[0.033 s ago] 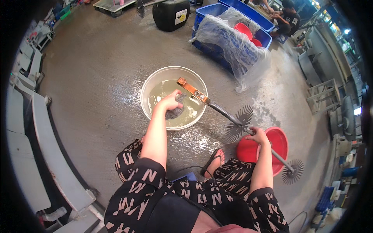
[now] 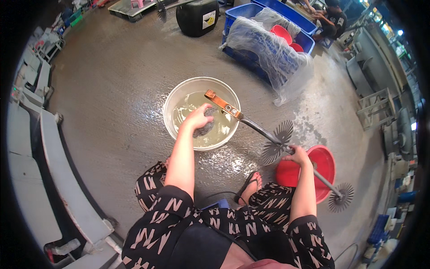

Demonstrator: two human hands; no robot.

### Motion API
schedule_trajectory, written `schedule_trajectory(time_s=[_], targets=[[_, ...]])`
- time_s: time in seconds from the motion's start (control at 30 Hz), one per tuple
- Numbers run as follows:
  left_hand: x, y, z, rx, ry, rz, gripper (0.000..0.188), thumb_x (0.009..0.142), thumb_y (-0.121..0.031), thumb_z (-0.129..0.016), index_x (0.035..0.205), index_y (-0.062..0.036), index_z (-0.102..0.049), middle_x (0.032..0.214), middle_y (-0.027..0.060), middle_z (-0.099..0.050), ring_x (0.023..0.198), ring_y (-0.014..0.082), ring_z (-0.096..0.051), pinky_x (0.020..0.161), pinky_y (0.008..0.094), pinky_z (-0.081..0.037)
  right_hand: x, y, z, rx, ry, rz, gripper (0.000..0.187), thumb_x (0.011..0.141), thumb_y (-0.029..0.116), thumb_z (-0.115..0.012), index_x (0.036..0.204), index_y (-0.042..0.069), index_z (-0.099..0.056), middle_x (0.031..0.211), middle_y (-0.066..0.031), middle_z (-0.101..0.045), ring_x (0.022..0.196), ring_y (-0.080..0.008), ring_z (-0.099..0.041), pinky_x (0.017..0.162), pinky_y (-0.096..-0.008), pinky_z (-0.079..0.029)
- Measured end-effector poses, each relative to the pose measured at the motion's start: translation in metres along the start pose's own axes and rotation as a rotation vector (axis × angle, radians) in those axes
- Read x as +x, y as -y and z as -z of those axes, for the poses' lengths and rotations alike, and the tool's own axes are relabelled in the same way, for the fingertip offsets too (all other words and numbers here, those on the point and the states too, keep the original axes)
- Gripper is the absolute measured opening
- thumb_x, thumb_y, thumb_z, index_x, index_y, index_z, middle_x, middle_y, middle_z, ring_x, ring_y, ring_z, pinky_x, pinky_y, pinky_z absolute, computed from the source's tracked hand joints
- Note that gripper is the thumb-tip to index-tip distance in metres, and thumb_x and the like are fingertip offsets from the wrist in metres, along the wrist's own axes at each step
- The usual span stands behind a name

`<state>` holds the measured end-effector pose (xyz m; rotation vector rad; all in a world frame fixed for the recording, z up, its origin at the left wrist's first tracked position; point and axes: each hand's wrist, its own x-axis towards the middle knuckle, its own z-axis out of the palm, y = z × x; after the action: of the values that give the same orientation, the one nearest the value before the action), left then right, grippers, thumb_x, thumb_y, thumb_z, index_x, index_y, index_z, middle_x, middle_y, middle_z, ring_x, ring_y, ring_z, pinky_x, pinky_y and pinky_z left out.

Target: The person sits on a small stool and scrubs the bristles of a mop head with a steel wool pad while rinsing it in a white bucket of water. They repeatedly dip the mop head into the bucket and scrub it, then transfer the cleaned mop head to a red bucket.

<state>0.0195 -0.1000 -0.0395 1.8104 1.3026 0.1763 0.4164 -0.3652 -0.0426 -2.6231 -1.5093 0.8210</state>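
A round white tub of cloudy water stands on the wet floor in front of me. Over that water my left hand is closed around a dark grey, wiry scouring pad, partly hidden by my fingers. My right hand grips a long grey metal rod just beside one of its fan-like finned discs. The rod slants across the scene, its flat copper hook end above the tub. A second finned disc is at its other end, past a red bucket.
Beyond the tub are blue bins draped with clear plastic sheeting, with red bowls on top. A black jerrycan stands farther back. Another person sits at the far right. Grey machinery lines the left.
The whole view has shifted slightly, so things appear a little farther right. Both hands keep their grips, with hardly any movement.
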Motion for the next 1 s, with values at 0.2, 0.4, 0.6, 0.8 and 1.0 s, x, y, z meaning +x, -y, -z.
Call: schedule_trajectory(time_s=[0.2,0.4,0.6,0.8,1.0], targets=[[-0.018,-0.043,-0.040,0.185,-0.623,-0.254,0.023,0.077,-0.033,-0.068,0.098,-0.0230,-0.070,0.087,0.0065,-0.064,0.087,0.0280,-0.064,0.076,0.0404,-0.051,0.017,0.041,-0.012,-0.196,-0.037,-0.057,0.055,0.062,0.042,-0.080,0.102,0.007,-0.066,0.097,-0.0160,-0.068,0.095,-0.0307,-0.065,0.084,-0.0429,-0.051],[-0.007,-0.051,-0.078,0.248,-0.707,-0.452,0.013,0.072,-0.024,-0.073,0.082,-0.0177,-0.069,0.080,0.0042,-0.061,0.074,0.0270,-0.063,0.065,0.0401,-0.050,0.015,0.036,-0.013,-0.152,-0.132,-0.048,0.051,0.063,0.044,-0.080,0.094,0.005,-0.069,0.092,-0.0177,-0.069,0.089,-0.0330,-0.066,0.080,-0.0423,-0.053],[-0.001,-0.057,-0.082,0.268,-0.727,-0.400,0.013,0.073,-0.023,-0.072,0.082,-0.0163,-0.067,0.084,0.0059,-0.061,0.078,0.0282,-0.063,0.067,0.0421,-0.049,0.014,0.034,-0.013,-0.137,-0.107,-0.058,0.055,0.063,0.049,-0.079,0.092,0.004,-0.069,0.092,-0.0175,-0.069,0.089,-0.0321,-0.066,0.079,-0.0417,-0.053],[-0.002,-0.062,-0.071,0.282,-0.654,-0.332,0.014,0.075,-0.024,-0.070,0.085,-0.0152,-0.068,0.086,0.0082,-0.061,0.082,0.0308,-0.062,0.070,0.0427,-0.048,0.013,0.039,-0.013,-0.085,-0.130,-0.027,0.033,0.067,0.035,-0.076,0.091,0.013,-0.071,0.087,-0.0160,-0.069,0.086,-0.0325,-0.066,0.079,-0.0431,-0.052],[0.018,-0.091,-0.057,0.547,-0.495,-0.339,0.014,0.076,-0.024,-0.068,0.088,-0.0158,-0.070,0.089,0.0087,-0.062,0.086,0.0303,-0.062,0.073,0.0424,-0.049,0.024,0.030,-0.025,-0.099,-0.191,-0.041,0.022,0.074,0.027,-0.065,0.088,0.012,-0.072,0.087,-0.0178,-0.068,0.085,-0.0337,-0.066,0.076,-0.0437,-0.052]])
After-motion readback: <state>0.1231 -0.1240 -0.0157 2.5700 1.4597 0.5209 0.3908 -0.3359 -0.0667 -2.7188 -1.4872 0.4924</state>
